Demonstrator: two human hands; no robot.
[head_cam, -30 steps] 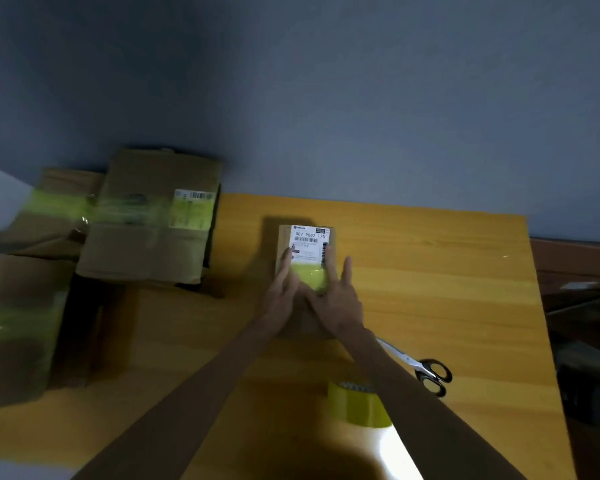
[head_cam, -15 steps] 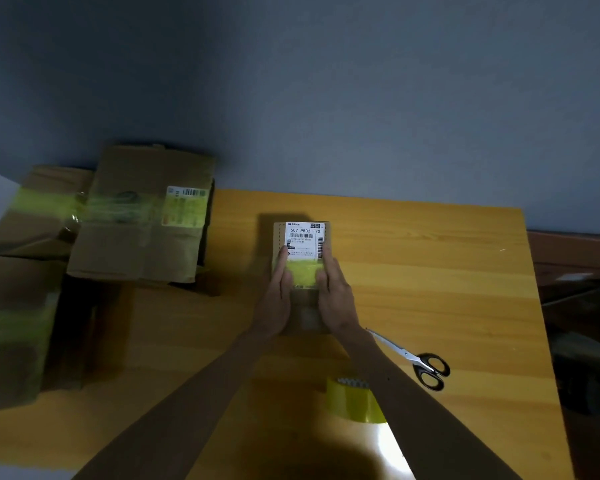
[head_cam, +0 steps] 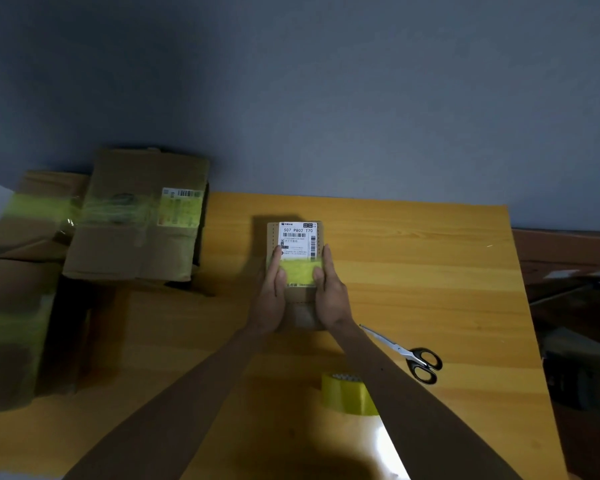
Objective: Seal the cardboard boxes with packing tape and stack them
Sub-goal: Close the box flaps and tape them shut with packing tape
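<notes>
At the middle of the yellow wooden table (head_cam: 430,271) lies the small cardboard box (head_cam: 300,303), flat, with its long side running away from the person. We take this box as our reference. A white shipping label (head_cam: 297,239) covers its far half, and a strip of yellow packing tape (head_cam: 298,271) crosses its top just nearer than the label's print.

The left hand (head_cam: 271,299) lies along the box's left edge and the right hand (head_cam: 329,296) along its right edge. Both have their fingers straight and laid flat against the box, fingertips reaching the ends of the tape strip. The hands are apart, with the box's top showing between them. Neither hand curls round anything.

Nearer than the box and slightly to its right, a roll of yellow tape (head_cam: 347,393) stands on the table, partly hidden by the right forearm. To the box's right and nearer, black-handled scissors (head_cam: 413,356) lie with their blades shut and pointing towards the box.

Left of the box, well apart from it, a larger taped box (head_cam: 136,230) with a label sits at the table's edge. Further left we note two more taped cartons (head_cam: 35,209), blurred. Beyond the box rises a grey-blue wall (head_cam: 326,98).
</notes>
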